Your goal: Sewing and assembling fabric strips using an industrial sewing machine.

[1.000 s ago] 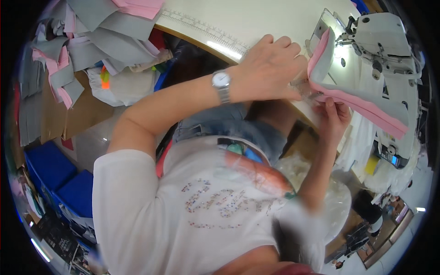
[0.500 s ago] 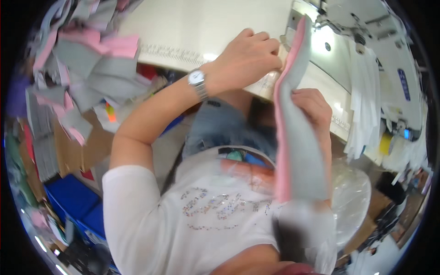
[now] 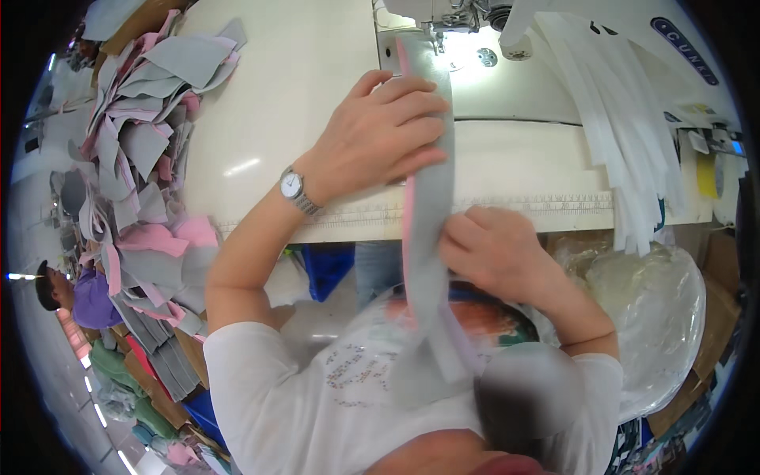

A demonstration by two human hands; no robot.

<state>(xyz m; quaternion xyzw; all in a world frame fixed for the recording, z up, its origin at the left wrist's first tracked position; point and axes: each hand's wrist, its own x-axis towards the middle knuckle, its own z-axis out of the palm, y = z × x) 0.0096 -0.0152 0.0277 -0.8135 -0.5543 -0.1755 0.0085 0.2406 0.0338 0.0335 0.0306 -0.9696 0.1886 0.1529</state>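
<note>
Resting across the grey-pink strip at twelve o'clock, the left hand has fingers slightly spread; at three o'clock, the right hand pinches the strip's edge.

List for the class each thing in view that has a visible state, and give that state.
Grey-and-pink strip: lengthwise, lower part hanging beyond the table
Left hand: palm down, fingers across strip
Right hand: fingers curled, seemingly gripping strip's edge
Wristwatch: worn on left wrist
Sewing machine: stitching area lit
White strips: hanging down
Cut pieces: loosely heaped
Clear plastic bag: wrinkled
</note>
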